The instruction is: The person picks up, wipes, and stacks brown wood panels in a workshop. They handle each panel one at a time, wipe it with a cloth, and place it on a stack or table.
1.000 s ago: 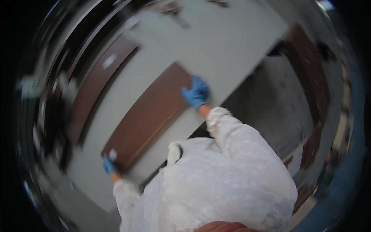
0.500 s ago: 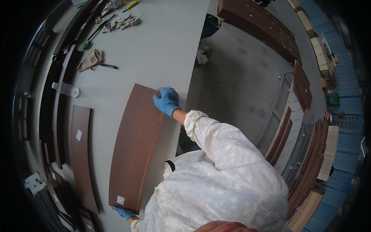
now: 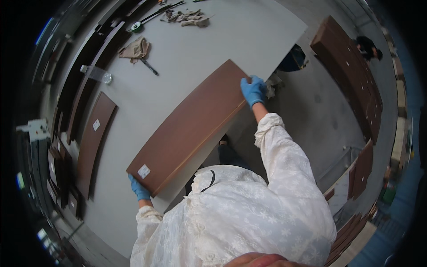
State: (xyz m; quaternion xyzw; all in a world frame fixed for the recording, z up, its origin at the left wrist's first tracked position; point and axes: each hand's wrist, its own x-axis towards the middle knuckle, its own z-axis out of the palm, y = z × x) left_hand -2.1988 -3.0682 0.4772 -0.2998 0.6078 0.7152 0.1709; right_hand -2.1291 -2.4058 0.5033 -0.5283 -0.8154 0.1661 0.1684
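Note:
A long brown wood-grain panel [image 3: 191,124] lies on the light grey table [image 3: 200,46], close to its near edge and running parallel to it. My left hand [image 3: 140,189], in a blue glove, grips the panel's left end beside a white label [image 3: 143,171]. At the far right end, my right hand [image 3: 254,91], also blue-gloved, has its fingers bent over the corner. The undersides of both grips are hidden. A second, narrower brown board [image 3: 94,138] with a white label rests to the left.
Beyond the panel lie a clear plastic bottle [image 3: 96,74], a tan cloth [image 3: 134,50], a black marker [image 3: 150,66] and pale work gloves [image 3: 189,18]. Long dark strips [image 3: 95,80] line the far side. A stack of brown panels [image 3: 349,75] stands to the right, with a person [image 3: 368,48] behind.
The view has turned, so the panel and table now look slanted toward the upper right. More of my left hand and sleeve shows. Both hands remain at the panel's ends.

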